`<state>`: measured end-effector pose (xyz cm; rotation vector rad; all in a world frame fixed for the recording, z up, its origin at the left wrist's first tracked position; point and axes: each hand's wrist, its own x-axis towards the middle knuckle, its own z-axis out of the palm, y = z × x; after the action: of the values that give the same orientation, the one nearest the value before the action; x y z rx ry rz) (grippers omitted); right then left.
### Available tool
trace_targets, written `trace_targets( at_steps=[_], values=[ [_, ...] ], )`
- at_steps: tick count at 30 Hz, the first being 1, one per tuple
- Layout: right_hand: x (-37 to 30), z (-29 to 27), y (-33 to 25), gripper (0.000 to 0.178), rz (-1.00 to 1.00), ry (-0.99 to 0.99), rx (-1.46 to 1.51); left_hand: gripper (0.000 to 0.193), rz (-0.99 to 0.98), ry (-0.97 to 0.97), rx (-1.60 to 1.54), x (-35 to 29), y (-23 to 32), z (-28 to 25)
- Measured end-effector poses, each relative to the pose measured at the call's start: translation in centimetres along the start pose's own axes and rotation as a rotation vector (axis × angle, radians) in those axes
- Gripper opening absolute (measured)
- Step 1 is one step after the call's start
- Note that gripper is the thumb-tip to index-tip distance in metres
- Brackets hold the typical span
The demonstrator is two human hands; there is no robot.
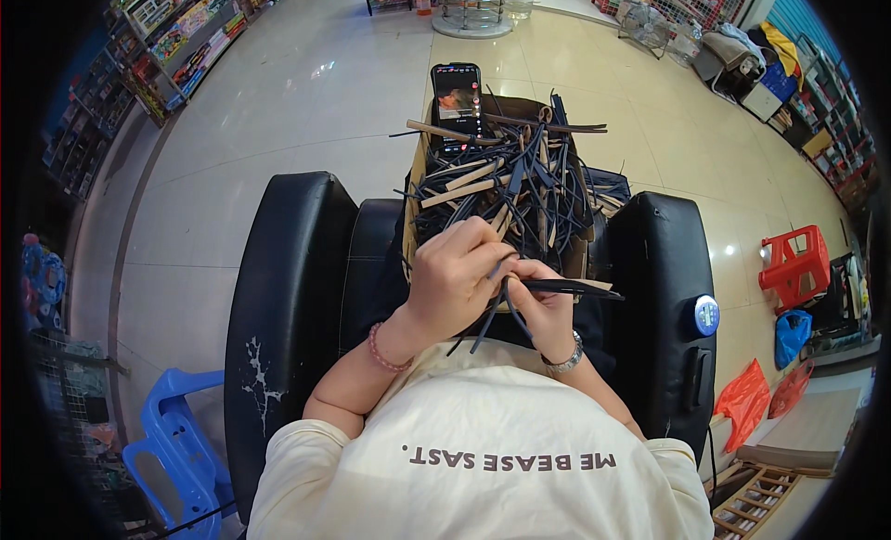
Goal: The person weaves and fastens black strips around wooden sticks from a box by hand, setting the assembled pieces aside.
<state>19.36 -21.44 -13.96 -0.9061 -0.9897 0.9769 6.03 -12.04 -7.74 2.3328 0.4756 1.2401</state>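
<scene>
Close together in front of my chest, my left hand [455,266] and my right hand [543,308] are both closed. My right hand grips a black strap [585,288] with a tan underside, which sticks out to the right. Thin black cord ends [484,328] hang below the fingers. My left fingertips pinch at the cords beside my right thumb; the exact spot is hidden. Just beyond the hands, an open cardboard box [580,257] is heaped with similar black straps and tan strips [464,183].
A phone [457,104] with its screen lit leans at the box's far left corner. Black padded armrests [288,289] [659,289] flank me. A blue plastic chair [181,447] stands at left, a red stool [796,266] at right. Stocked shelves [176,48] line the far left.
</scene>
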Motion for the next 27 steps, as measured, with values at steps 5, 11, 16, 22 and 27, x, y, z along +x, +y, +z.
trace_targets(
  at_steps=[5,11,16,22,27],
  values=[
    [0.3,0.2,0.0,0.014,-0.071,0.007,0.070,0.015,-0.319,-0.143,-0.404,0.3,-1.4,0.1],
    [0.6,-0.8,-2.1,0.011,0.024,0.243,0.041,0.021,-0.533,-0.484,-0.398,-0.9,-1.3,-1.3],
    [0.5,-0.5,-1.9,0.018,0.050,0.195,0.062,0.020,-0.504,-0.366,-0.447,-0.7,-0.8,-1.1],
    [0.2,0.1,-1.1,0.021,0.081,0.072,0.040,0.016,-0.480,-0.304,-0.444,0.1,-0.6,-0.9],
    [0.2,0.3,-1.0,0.021,0.087,0.079,0.046,0.015,-0.425,-0.231,-0.385,0.3,-0.7,-0.2]
  ],
)
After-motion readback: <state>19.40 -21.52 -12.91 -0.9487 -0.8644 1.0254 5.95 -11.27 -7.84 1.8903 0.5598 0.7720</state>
